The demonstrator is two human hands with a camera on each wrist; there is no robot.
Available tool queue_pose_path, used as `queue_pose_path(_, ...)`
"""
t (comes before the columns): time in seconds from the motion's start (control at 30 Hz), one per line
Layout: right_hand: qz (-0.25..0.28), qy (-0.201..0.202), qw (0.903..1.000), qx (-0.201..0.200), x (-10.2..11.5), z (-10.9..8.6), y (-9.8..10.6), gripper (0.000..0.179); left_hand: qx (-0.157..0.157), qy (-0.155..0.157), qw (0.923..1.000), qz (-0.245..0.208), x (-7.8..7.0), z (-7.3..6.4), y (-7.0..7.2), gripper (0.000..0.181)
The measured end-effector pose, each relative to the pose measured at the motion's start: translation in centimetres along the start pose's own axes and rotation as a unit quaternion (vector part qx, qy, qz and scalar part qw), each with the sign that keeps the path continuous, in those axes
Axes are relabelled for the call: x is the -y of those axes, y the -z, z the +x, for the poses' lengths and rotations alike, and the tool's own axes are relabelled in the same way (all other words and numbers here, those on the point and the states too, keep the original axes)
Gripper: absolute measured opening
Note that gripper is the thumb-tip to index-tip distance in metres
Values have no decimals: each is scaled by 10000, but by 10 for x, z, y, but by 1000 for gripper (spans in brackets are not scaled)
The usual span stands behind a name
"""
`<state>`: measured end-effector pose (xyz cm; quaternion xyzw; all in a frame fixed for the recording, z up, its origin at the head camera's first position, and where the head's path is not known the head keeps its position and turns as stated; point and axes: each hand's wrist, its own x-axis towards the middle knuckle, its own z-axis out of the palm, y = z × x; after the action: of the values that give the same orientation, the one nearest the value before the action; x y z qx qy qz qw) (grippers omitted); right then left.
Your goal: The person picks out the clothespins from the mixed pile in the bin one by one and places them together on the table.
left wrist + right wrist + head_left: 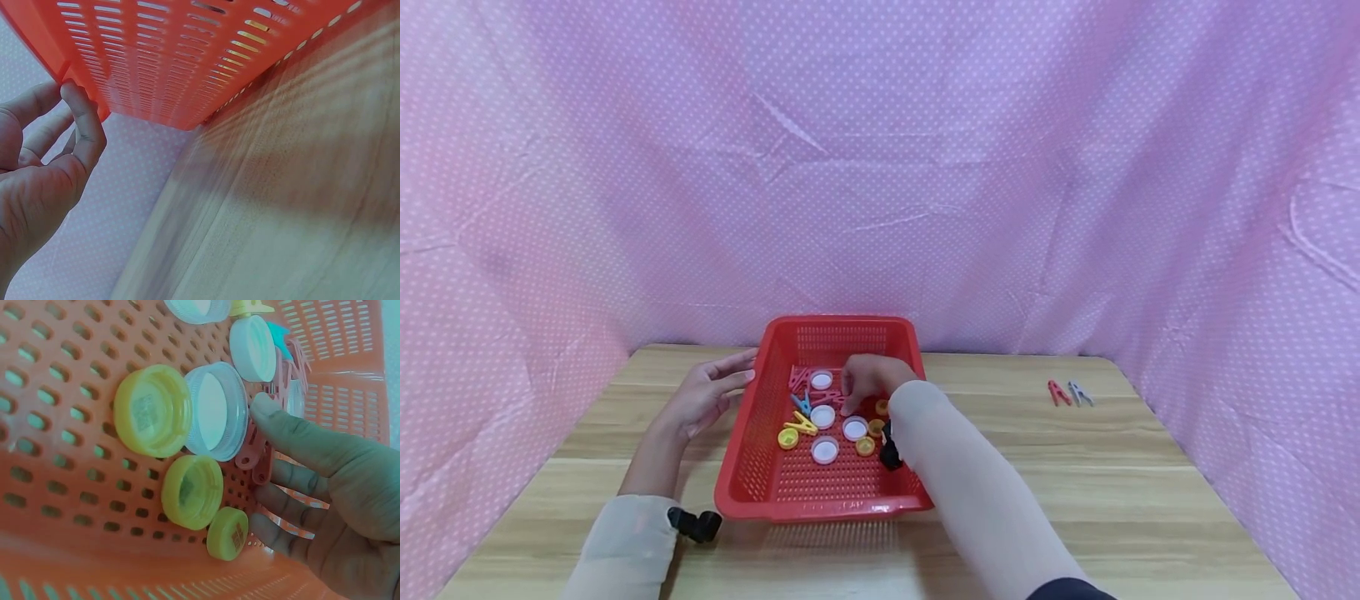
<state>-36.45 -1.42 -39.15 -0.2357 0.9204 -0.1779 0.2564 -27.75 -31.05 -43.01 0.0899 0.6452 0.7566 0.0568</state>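
Observation:
A red plastic basket [823,510] stands on the wooden table. My left hand [709,393] is at its left side, with thumb and finger tips touching the rim's outer edge; the left wrist view shows the same hand [53,150] under the rim. Inside the basket, my right hand [871,379] reaches down to a red clothespin [253,447], thumb and fingers spread on either side of it. Beside that hand lie clear-rimmed white round caps [854,428] and yellow caps [153,411]. Further left are a yellow clothespin [802,423], a blue clothespin [801,405] and more red clothespins [800,379].
On the table's right part lie a red clothespin [1059,392] and a grey clothespin [1080,392]. Pink dotted cloth [880,183] hangs behind and along both sides of the table [1000,450]. The basket's walls surround the right hand.

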Motion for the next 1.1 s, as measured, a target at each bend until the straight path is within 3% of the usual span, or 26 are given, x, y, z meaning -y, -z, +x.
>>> queue_pose_path(0.27, -276, 70, 9996, 32, -3, 3, 0, 22, -11, -6, 10000, -1, 1, 2, -2, 59)
queue_pose_path(0.5, 36, 181, 9997, 133, -2, -4, 4, 19, 6, 6, 10000, 19, 1, 2, -4, 57)
queue_pose_path(0.77, -99, 1046, 9944, -61, 5, -5, 17, 14, 6, 28, 10000, -20, 0, 0, -3, 59)
queue_pose_path(1.1, -290, 2125, 9763, -278, 23, -12, 33, 20, 13, -35, 10000, -41, -1, -2, 0, 58)
